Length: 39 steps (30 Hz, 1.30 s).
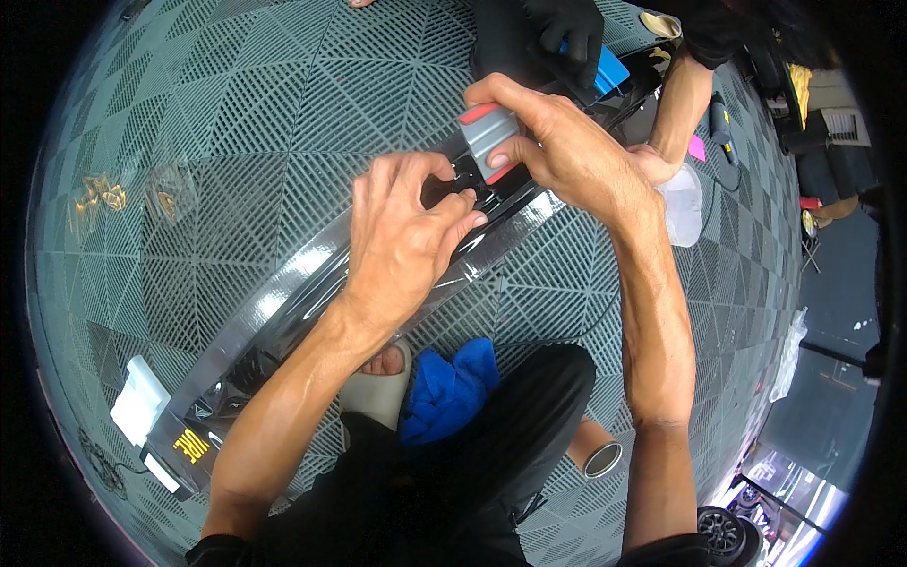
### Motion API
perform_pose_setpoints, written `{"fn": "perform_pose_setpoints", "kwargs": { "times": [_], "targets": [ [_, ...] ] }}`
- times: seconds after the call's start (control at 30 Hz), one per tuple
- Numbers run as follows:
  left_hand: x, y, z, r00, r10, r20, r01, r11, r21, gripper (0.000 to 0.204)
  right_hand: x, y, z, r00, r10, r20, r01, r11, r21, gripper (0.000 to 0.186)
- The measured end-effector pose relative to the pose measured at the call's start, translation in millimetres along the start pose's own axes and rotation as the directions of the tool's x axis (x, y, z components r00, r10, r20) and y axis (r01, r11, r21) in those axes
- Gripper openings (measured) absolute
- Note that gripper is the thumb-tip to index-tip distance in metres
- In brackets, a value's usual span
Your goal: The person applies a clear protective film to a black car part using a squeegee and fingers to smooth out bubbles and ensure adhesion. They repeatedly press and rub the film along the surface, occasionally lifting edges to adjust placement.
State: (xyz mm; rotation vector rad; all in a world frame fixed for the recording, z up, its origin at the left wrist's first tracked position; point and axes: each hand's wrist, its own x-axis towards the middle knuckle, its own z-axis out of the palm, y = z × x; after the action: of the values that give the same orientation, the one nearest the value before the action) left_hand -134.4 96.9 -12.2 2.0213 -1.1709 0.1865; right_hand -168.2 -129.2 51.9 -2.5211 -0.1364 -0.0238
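Note:
A long glossy black trim piece (326, 288) runs diagonally beneath my hands, with shiny clear film (288, 274) along it. My left hand (392, 227) bends over the trim, its thumb and index finger pinched at what looks like the film's edge. In my right hand (576, 156) is a grey squeegee (487, 137) with red edges, its lower end close to the trim beside my left fingertips. Just beyond, another person's black-gloved hand (572, 42) holds a blue squeegee (607, 74). Another person's bare hand (652, 165) is partly hidden behind my right wrist.
A blue cloth (449, 392) lies by my sandalled foot (378, 383). To its right is a brown tube (597, 452). White folded sheet (142, 402) and a dark box (184, 449) sit at lower left. A translucent white piece (682, 208) lies past my right forearm.

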Motion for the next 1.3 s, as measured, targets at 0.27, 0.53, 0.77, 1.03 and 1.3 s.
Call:
{"fn": "perform_pose_setpoints", "kwargs": {
  "times": [0.27, 0.53, 0.77, 1.03, 1.3],
  "targets": [
    [-0.5, 2.6, 1.3, 1.000, 0.024, 0.014, -0.024, 1.000, 0.018, 0.032, -2.3, 4.8, -7.7, 0.998, 0.052, 0.036, -0.052, 0.999, 0.005, 0.048],
    [1.0, 2.5, 0.0, 0.999, 0.050, 0.019, -0.051, 0.998, 0.022, 0.031, -14.7, 19.8, -15.7, 0.995, -0.035, -0.094, 0.028, 0.997, -0.073, 0.050],
    [1.8, 3.9, -1.8, 0.999, 0.034, 0.029, -0.035, 0.999, 0.017, 0.030, -61.4, -5.9, 8.5, 0.710, 0.430, -0.558, -0.285, 0.900, 0.331, 0.049],
    [2.2, 3.9, -2.1, 0.999, 0.017, 0.045, -0.018, 1.000, 0.022, 0.030, -55.0, -36.5, 56.2, 0.458, 0.746, -0.483, -0.280, 0.637, 0.718, 0.056],
    [-0.8, 3.0, 1.1, 1.000, 0.016, 0.017, -0.016, 1.000, 0.003, 0.032, -34.9, -17.1, 68.4, 0.527, 0.569, -0.631, -0.288, 0.818, 0.498, 0.054]
  ]
}}
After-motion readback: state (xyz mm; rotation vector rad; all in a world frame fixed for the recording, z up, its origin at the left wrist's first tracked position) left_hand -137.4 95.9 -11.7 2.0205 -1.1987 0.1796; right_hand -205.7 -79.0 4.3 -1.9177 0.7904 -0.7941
